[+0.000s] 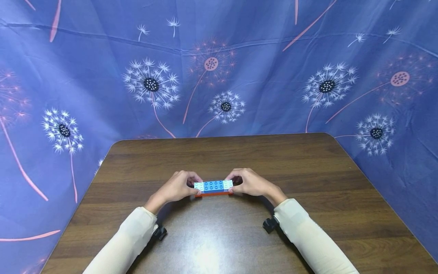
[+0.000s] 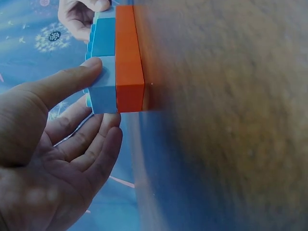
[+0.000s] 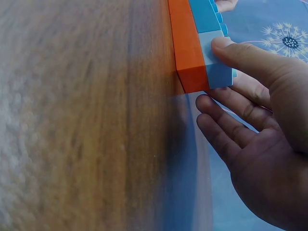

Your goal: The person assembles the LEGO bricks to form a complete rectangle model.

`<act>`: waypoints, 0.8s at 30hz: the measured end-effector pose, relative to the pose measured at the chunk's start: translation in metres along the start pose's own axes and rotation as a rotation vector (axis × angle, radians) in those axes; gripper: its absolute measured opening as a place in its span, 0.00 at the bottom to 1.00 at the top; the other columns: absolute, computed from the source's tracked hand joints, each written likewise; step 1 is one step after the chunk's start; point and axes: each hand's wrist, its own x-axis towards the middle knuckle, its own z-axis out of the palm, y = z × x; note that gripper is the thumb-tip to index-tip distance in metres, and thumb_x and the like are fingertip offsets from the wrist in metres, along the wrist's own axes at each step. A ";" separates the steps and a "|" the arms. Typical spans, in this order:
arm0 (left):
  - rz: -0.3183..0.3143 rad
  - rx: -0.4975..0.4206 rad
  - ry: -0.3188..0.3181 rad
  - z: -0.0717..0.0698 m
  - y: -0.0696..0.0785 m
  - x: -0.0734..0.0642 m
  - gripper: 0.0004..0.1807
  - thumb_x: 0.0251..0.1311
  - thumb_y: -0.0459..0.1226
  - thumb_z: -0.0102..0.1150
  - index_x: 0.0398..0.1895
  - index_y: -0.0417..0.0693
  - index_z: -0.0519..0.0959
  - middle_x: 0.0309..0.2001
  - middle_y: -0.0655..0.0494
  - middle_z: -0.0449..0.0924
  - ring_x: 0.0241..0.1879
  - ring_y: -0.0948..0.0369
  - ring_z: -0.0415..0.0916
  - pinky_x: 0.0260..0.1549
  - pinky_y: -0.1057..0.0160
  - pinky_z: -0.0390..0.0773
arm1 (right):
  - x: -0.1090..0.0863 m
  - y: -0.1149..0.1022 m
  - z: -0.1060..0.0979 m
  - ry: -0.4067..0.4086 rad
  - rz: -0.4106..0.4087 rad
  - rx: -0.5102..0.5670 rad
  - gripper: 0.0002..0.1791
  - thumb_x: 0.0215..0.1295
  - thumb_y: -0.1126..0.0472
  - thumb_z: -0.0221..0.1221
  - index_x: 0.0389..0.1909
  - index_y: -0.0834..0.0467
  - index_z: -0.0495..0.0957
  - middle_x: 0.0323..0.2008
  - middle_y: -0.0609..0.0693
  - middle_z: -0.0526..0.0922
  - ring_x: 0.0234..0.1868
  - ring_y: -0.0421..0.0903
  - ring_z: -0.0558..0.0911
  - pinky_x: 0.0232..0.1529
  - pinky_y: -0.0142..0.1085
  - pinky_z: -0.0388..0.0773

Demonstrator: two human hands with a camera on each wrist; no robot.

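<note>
A long orange toy brick (image 2: 129, 62) lies on the table in front of me. On top of it sits a row of studded bricks: a blue brick (image 1: 213, 185) in the middle and a light blue brick at either end. My left hand (image 1: 175, 186) pinches the left light blue brick (image 2: 104, 91), thumb on the near side and fingers behind. At the other end my right hand (image 1: 252, 183) holds the right light blue brick (image 3: 220, 75) the same way. In both wrist views the lower fingers spread loosely below the brick's end. The fingertips on the far side are partly hidden.
The brown wooden table (image 1: 212, 160) has rounded far corners. Behind it hangs a blue cloth (image 1: 267, 83) printed with dandelions. A small black device sits under each wrist, the left device (image 1: 159, 233) and the right device (image 1: 270, 224) close over the table.
</note>
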 end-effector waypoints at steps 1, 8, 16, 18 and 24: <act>0.000 0.004 -0.002 0.000 0.000 0.000 0.14 0.53 0.38 0.78 0.42 0.49 0.87 0.32 0.60 0.87 0.33 0.68 0.79 0.36 0.66 0.78 | 0.000 0.000 0.000 0.000 0.001 0.000 0.14 0.60 0.56 0.74 0.46 0.50 0.86 0.44 0.42 0.87 0.46 0.41 0.84 0.52 0.40 0.81; 0.002 0.001 0.005 0.002 -0.001 0.001 0.14 0.53 0.37 0.78 0.43 0.49 0.86 0.34 0.58 0.88 0.34 0.67 0.80 0.37 0.65 0.79 | 0.000 0.001 0.001 0.003 0.006 0.011 0.15 0.60 0.55 0.74 0.47 0.51 0.86 0.44 0.42 0.87 0.45 0.42 0.84 0.51 0.39 0.81; -0.030 -0.011 -0.004 0.000 0.002 0.000 0.14 0.53 0.37 0.78 0.42 0.49 0.86 0.34 0.59 0.87 0.34 0.67 0.80 0.37 0.64 0.80 | 0.000 0.001 0.000 0.002 0.011 0.025 0.15 0.59 0.56 0.75 0.46 0.50 0.86 0.43 0.42 0.86 0.45 0.43 0.84 0.50 0.39 0.82; -0.035 -0.015 -0.005 0.000 0.002 0.000 0.14 0.53 0.36 0.78 0.42 0.49 0.86 0.34 0.59 0.87 0.34 0.67 0.80 0.37 0.64 0.80 | -0.001 0.000 0.000 0.007 0.010 0.022 0.15 0.59 0.56 0.75 0.47 0.50 0.86 0.43 0.42 0.86 0.45 0.42 0.84 0.50 0.39 0.81; -0.029 -0.017 -0.012 0.000 0.002 -0.001 0.15 0.53 0.36 0.78 0.44 0.49 0.86 0.35 0.59 0.88 0.35 0.66 0.81 0.36 0.64 0.80 | -0.001 0.002 0.002 0.001 0.021 0.017 0.16 0.57 0.57 0.75 0.47 0.50 0.86 0.42 0.40 0.85 0.45 0.40 0.83 0.50 0.35 0.81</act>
